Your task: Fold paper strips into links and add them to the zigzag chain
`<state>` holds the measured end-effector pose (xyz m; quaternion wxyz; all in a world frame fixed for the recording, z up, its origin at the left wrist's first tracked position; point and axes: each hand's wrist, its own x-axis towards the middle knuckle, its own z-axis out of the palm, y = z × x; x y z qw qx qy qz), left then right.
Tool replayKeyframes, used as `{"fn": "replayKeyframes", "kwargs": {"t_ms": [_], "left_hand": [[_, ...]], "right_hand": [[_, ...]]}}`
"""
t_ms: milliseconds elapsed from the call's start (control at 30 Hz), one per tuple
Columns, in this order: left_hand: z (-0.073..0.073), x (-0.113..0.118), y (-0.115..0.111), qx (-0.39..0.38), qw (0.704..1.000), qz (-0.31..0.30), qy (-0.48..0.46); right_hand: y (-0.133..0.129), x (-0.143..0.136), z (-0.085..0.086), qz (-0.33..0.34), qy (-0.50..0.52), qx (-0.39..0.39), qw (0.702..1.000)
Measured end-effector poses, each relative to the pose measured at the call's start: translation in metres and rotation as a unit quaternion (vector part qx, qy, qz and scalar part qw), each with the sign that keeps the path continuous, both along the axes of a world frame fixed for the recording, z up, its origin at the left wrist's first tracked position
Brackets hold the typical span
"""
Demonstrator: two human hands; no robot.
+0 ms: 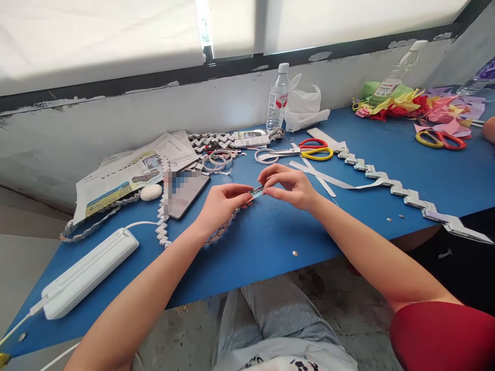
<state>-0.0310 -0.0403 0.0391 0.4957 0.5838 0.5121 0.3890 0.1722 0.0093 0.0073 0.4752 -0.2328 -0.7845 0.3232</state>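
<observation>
My left hand (222,206) pinches a small folded paper strip (257,192) between thumb and fingers, above the middle of the blue table. My right hand (290,186) closes its thumb and fingertips on the strip's other end. Below my left hand, a woven zigzag paper chain (222,231) lies on the table, partly hidden by the hand and forearm; whether it joins the strip, I cannot tell. Loose white paper strips (325,175) lie just beyond my right hand. Scissors (315,149) with red and yellow handles rest behind it.
Another zigzag chain (402,188) runs along the right side. Newspaper sheets (119,178), a phone (189,193), a white earbud case (150,192) and a white power strip (91,273) sit left. A water bottle (277,100) stands behind; colourful paper (421,105) and more scissors (441,139) lie far right.
</observation>
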Motion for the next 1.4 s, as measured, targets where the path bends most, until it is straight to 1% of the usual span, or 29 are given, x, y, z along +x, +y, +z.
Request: {"fn": "replayKeyframes", "kwargs": {"t_ms": [67, 133, 233, 333, 433, 533, 767, 900, 1067, 1233, 1333, 1400], "left_hand": [[-0.0015, 0.0004, 0.0005, 0.023, 0.999, 0.015, 0.017], [-0.0034, 0.0005, 0.0011, 0.038, 0.999, 0.023, 0.027], [-0.0052, -0.0002, 0.0019, 0.047, 0.998, 0.028, 0.039], [-0.0046, -0.0011, 0.0020, 0.056, 0.996, 0.041, 0.056], [-0.0024, -0.0010, 0.0013, 0.057, 0.995, 0.052, 0.069], [-0.0011, -0.0001, 0.0005, 0.045, 0.996, 0.051, 0.062], [-0.0047, 0.0002, 0.0020, -0.014, 0.999, 0.027, -0.021], [-0.0043, -0.0007, 0.0018, 0.007, 0.999, 0.031, -0.004], [-0.0039, -0.0005, 0.0009, 0.022, 0.999, 0.035, 0.022], [-0.0051, 0.0008, 0.0003, 0.046, 0.998, 0.041, 0.033], [-0.0047, 0.0010, 0.0001, 0.044, 0.997, 0.040, 0.045], [-0.0046, 0.0012, 0.0001, 0.029, 0.998, 0.029, 0.045]], "right_hand": [[0.0019, -0.0010, 0.0006, -0.039, 0.025, -0.069, 0.997], [0.0040, -0.0023, 0.0010, -0.056, 0.038, -0.152, 0.986], [0.0061, -0.0028, 0.0020, -0.020, 0.007, -0.247, 0.969], [0.0059, -0.0017, 0.0037, 0.011, -0.020, -0.288, 0.957], [0.0049, -0.0008, 0.0050, 0.017, -0.017, -0.299, 0.954], [0.0045, -0.0005, 0.0040, 0.020, -0.014, -0.299, 0.954], [0.0032, -0.0003, 0.0011, 0.037, -0.013, -0.254, 0.966], [0.0001, -0.0010, 0.0045, 0.042, -0.014, -0.247, 0.968], [0.0004, -0.0013, 0.0067, 0.046, -0.019, -0.286, 0.957], [0.0023, -0.0025, 0.0044, 0.072, -0.025, -0.330, 0.941], [0.0013, -0.0033, 0.0035, 0.072, -0.026, -0.323, 0.943], [-0.0002, -0.0037, 0.0036, 0.063, -0.029, -0.309, 0.949]]}}
